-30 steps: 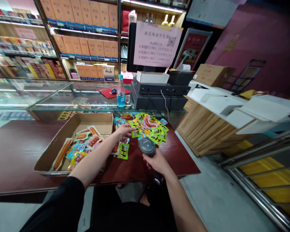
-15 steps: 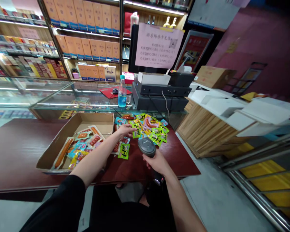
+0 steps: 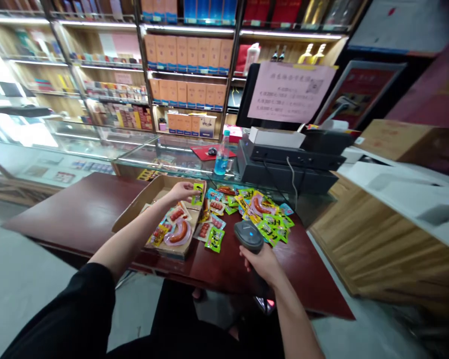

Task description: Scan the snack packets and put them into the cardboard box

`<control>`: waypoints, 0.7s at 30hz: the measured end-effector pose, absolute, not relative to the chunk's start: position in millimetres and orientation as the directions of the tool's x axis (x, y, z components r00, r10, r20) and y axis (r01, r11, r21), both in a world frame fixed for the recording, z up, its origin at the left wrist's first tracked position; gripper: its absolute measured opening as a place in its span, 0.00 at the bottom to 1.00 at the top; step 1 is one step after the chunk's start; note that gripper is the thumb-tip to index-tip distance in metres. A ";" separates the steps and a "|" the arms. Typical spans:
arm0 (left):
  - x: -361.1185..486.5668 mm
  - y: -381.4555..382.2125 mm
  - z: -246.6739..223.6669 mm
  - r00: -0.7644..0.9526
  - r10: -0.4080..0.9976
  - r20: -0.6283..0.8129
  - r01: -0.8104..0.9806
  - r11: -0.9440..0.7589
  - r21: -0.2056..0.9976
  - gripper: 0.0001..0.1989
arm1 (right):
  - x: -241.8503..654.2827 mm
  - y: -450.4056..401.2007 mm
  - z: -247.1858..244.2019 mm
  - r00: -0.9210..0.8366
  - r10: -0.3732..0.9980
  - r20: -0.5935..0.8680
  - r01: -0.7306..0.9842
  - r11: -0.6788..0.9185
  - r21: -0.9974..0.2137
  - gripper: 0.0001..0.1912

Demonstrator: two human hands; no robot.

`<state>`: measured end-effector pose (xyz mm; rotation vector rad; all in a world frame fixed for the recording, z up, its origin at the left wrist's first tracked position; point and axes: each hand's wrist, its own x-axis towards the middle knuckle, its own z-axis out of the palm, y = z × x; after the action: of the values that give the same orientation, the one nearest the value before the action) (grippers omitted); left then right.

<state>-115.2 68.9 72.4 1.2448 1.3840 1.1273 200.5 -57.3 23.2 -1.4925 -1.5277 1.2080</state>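
Observation:
My left hand (image 3: pixel 182 191) pinches a small green snack packet (image 3: pixel 198 193) over the right side of an open cardboard box (image 3: pixel 134 212). Inside the box lie several sausage packs, among them a curved sausage in clear wrap (image 3: pixel 178 233). My right hand (image 3: pixel 261 259) is wrapped round the handle of a dark grey barcode scanner (image 3: pixel 249 235), whose top shows a small blue light. Just beyond the scanner spreads a pile of green and yellow snack packets (image 3: pixel 273 222). One more green packet (image 3: pixel 214 240) rests between the box and the scanner.
The dark red table (image 3: pixel 78 204) meets a glass counter (image 3: pixel 142 152) at its far side. On the counter stand a bottle of blue drink (image 3: pixel 221 154), a mouse (image 3: pixel 212 151) and a monitor with a paper sign (image 3: pixel 288 92). A wooden cabinet (image 3: pixel 389 249) is on the right.
My left hand has moved from the pile to over the box, now with a green packet in it. A blue light shows on the scanner. The view has turned left.

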 end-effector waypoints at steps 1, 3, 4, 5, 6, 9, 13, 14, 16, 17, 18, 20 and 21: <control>-134.0 62.4 76.2 -0.103 0.994 -0.046 0.177 0.064 0.982 0.26 | 198.5 -55.5 22.4 -0.125 0.983 -0.131 0.359 -0.079 -0.930 0.13; -166.4 48.6 83.0 -0.169 0.985 -0.041 0.231 0.080 0.970 0.27 | 194.7 -52.2 20.1 -0.143 0.982 -0.121 0.352 -0.064 -0.934 0.13; -179.0 41.9 86.1 -0.188 0.981 -0.049 0.249 0.096 0.964 0.28 | 193.0 -50.8 18.9 -0.157 0.981 -0.116 0.353 -0.054 -0.934 0.13; -188.7 35.9 88.9 -0.205 0.977 -0.061 0.263 0.115 0.958 0.29 | 191.5 -49.7 17.8 -0.173 0.979 -0.109 0.357 -0.041 -0.933 0.13; -195.3 30.8 91.2 -0.220 0.973 -0.074 0.276 0.135 0.951 0.29 | 190.3 -48.9 17.0 -0.186 0.977 -0.103 0.362 -0.029 -0.932 0.13; -196.7 22.6 93.7 -0.229 0.970 -0.086 0.300 0.155 0.941 0.30 | 188.9 -48.0 16.5 -0.206 0.974 -0.092 0.361 -0.011 -0.933 0.13; -159.6 29.2 87.0 -0.092 0.994 -0.057 0.317 0.083 0.945 0.28 | 195.2 -49.5 17.7 -0.193 0.977 -0.093 0.359 -0.018 -0.933 0.13; -144.9 33.3 84.1 -0.050 0.997 -0.055 0.319 0.068 0.945 0.27 | 198.4 -50.3 17.6 -0.179 0.979 -0.096 0.362 -0.025 -0.932 0.13; -111.2 43.4 78.0 0.031 0.997 -0.068 0.315 0.055 0.948 0.26 | 206.2 -52.3 16.7 -0.150 0.983 -0.109 0.365 -0.047 -0.930 0.13; -93.3 48.8 74.9 0.073 0.994 -0.077 0.313 0.051 0.949 0.25 | 210.6 -53.6 16.1 -0.132 0.985 -0.112 0.362 -0.057 -0.930 0.13; -75.2 54.2 71.7 0.119 0.989 -0.084 0.310 0.043 0.950 0.24 | 215.2 -55.1 15.7 -0.114 0.987 -0.110 0.357 -0.063 -0.932 0.13; -40.3 64.1 65.7 0.205 0.975 -0.080 0.305 0.014 0.952 0.23 | 224.0 -58.6 15.6 -0.082 0.992 -0.100 0.346 -0.066 -0.936 0.12; -24.2 68.4 62.9 0.247 0.966 -0.071 0.302 -0.007 0.953 0.23 | 228.1 -60.5 16.2 -0.067 0.993 -0.097 0.340 -0.069 -0.938 0.12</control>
<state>-24.2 68.4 62.9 1.5133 1.2399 0.8306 228.1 -60.5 16.2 -1.4865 -1.4842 1.1520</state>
